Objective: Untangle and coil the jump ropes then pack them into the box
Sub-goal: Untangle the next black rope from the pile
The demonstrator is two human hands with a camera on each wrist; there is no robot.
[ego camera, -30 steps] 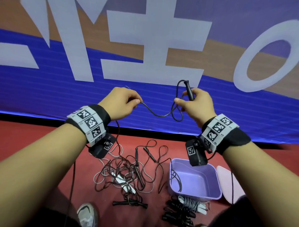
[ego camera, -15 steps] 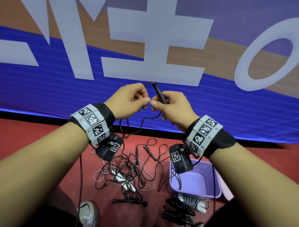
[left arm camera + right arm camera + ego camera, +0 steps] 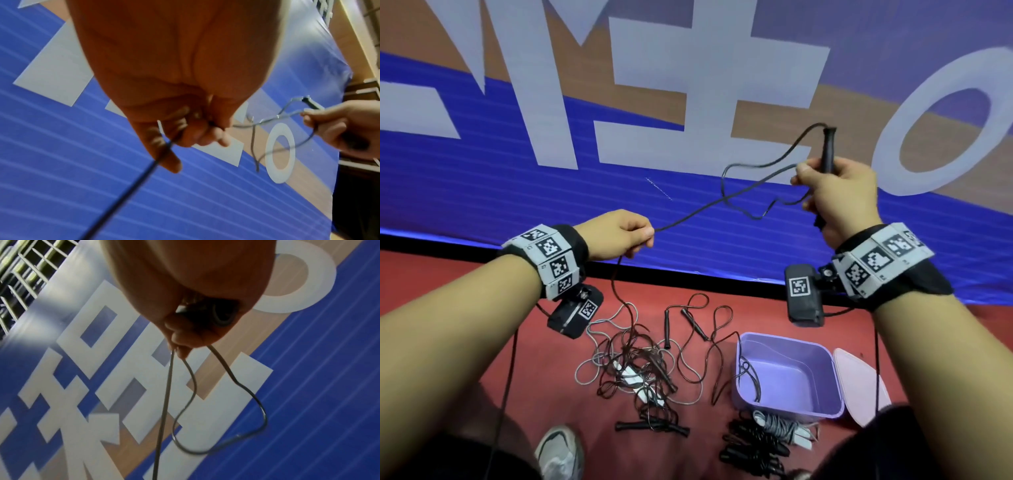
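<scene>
My right hand (image 3: 832,195) is raised at the upper right and grips a black jump rope handle (image 3: 828,149) upright, with loops of its black cord (image 3: 753,192) held under the fingers. The cord runs down left to my left hand (image 3: 633,236), which pinches it. From there it hangs to a tangled pile of ropes (image 3: 640,363) on the red floor. An open purple box (image 3: 787,377) stands right of the pile with one cord draped over its left rim. In the right wrist view the handle's butt end (image 3: 223,315) shows in my fist.
A pale lid (image 3: 859,383) lies right of the box. Coiled black and grey ropes (image 3: 767,442) lie in front of the box. Two black handles (image 3: 650,426) lie below the pile. My shoe (image 3: 560,452) is at the bottom. A blue banner wall (image 3: 482,192) stands behind.
My hands were together half a second ago. Now they have drawn apart, the right hand up and right with the handle, the left down and left along the cord.
</scene>
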